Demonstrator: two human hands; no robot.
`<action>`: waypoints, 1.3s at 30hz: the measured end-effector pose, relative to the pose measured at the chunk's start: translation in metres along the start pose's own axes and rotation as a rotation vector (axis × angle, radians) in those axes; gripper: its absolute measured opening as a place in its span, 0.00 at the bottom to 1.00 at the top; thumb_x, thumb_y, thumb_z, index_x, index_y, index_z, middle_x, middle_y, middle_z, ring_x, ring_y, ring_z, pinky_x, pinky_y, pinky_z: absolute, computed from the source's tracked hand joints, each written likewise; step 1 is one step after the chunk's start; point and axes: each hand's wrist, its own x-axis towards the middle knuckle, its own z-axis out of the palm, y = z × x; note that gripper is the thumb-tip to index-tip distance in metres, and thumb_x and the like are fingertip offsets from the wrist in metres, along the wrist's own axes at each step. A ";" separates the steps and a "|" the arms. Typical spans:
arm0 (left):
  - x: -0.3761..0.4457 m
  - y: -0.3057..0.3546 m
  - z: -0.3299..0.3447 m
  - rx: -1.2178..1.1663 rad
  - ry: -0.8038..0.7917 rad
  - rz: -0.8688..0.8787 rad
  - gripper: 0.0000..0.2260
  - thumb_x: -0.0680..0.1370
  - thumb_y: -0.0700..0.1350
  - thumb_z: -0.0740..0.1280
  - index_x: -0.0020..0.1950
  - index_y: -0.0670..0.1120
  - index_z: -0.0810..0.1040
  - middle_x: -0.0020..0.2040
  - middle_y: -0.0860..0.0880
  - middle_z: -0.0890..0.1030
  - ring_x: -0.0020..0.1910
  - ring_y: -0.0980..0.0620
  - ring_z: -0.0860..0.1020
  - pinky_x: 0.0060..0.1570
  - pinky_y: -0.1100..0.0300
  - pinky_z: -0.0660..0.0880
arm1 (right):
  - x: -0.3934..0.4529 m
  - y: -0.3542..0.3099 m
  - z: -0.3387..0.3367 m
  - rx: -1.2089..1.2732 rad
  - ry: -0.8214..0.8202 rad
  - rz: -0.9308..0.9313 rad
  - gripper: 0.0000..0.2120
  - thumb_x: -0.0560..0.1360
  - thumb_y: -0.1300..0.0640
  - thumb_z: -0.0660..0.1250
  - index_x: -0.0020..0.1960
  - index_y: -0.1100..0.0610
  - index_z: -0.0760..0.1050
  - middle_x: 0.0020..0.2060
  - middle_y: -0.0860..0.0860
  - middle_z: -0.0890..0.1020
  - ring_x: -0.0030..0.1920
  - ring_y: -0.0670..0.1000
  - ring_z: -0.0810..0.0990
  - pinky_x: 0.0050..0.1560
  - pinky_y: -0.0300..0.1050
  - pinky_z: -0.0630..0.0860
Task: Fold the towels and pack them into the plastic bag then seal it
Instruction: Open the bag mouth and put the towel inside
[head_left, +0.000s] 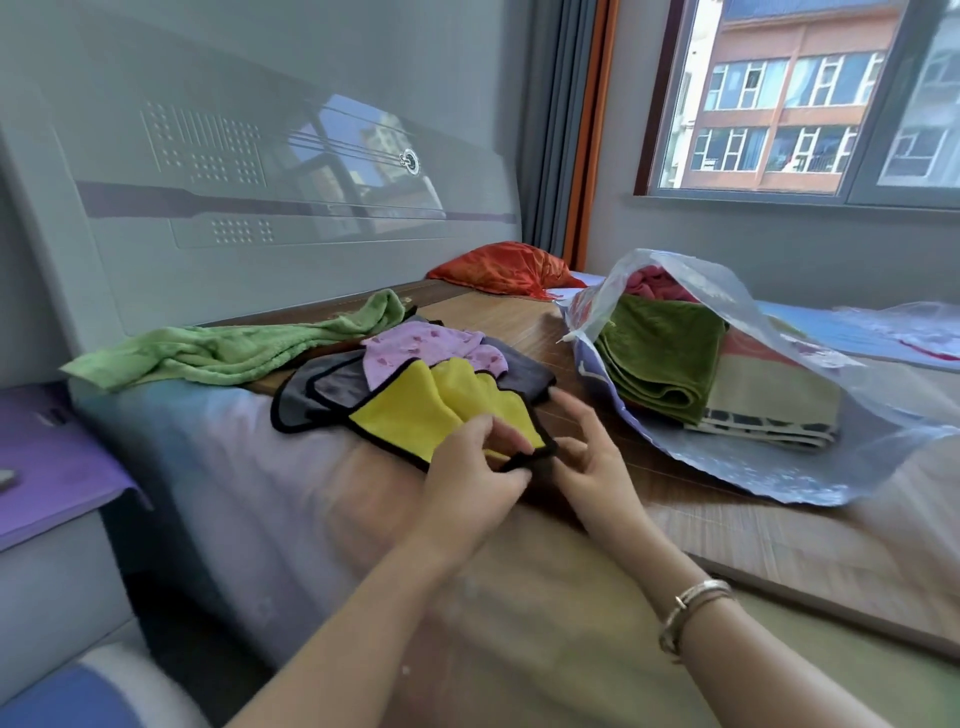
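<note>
Fingers (485, 434) of left hand (467, 483) pinch the yellow towel (410, 415) corner. Right hand (587, 467) fingers loosely curled, empty. Plastic bag (779, 467) lies near, holding folded towels.

Left hand (470, 480) pinching black-edged yellow towel (415, 415) at its near corner; right hand (587, 467) just beside, fingers loosely curled. Right of hands, plastic bag (810, 457) holding folded olive towel (665, 353).
</note>
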 end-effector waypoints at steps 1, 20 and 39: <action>-0.008 0.000 0.001 -0.029 -0.013 0.001 0.13 0.69 0.32 0.71 0.38 0.50 0.76 0.38 0.54 0.80 0.40 0.57 0.80 0.43 0.63 0.75 | -0.009 -0.004 0.001 -0.001 -0.001 -0.025 0.25 0.69 0.70 0.64 0.61 0.51 0.75 0.43 0.56 0.84 0.43 0.49 0.81 0.46 0.44 0.77; -0.001 -0.108 -0.038 -0.467 0.574 -0.803 0.37 0.68 0.48 0.78 0.68 0.46 0.59 0.68 0.41 0.68 0.55 0.43 0.77 0.60 0.43 0.74 | -0.085 0.002 -0.040 -0.907 0.017 -0.142 0.09 0.66 0.54 0.67 0.46 0.49 0.75 0.64 0.47 0.71 0.69 0.50 0.60 0.64 0.42 0.61; -0.015 -0.067 -0.028 -0.256 0.549 -0.278 0.06 0.76 0.39 0.67 0.39 0.44 0.74 0.34 0.52 0.74 0.32 0.57 0.71 0.32 0.65 0.69 | -0.064 -0.013 -0.017 -0.338 -0.040 -0.224 0.07 0.71 0.61 0.65 0.44 0.50 0.77 0.38 0.45 0.82 0.43 0.51 0.80 0.45 0.48 0.76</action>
